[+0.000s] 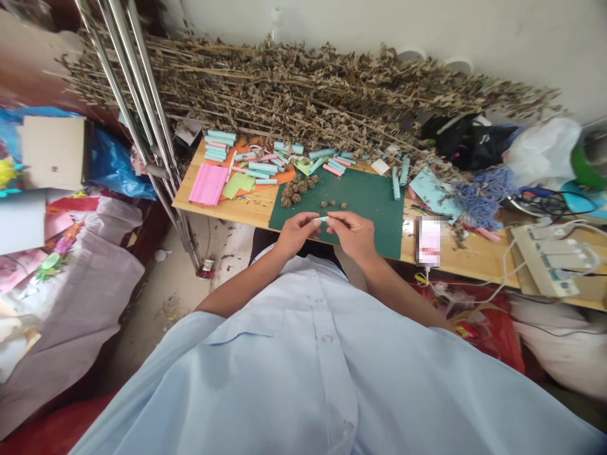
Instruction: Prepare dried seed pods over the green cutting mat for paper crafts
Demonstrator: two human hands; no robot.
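A small light-blue paper roll [323, 218] is pinched between my two hands above the near edge of a green mat [365, 196]. My left hand [300, 232] grips its left end, and my right hand [351, 232] has its fingers closed round the other end. Just beyond them on the mat lies a heap of brown dried balls [296, 189], with several loose small ones [333, 204] to its right. Blue and pink paper rolls [263, 167] lie at the back left, near a pink paper stack [207, 184].
Long bundles of dried plant stalks [303, 88] run along the back by the wall. Right of the mat are a phone on a cable [430, 243], blue string [486, 189] and a power strip [545, 256]. Metal poles [152, 126] stand at the table's left end.
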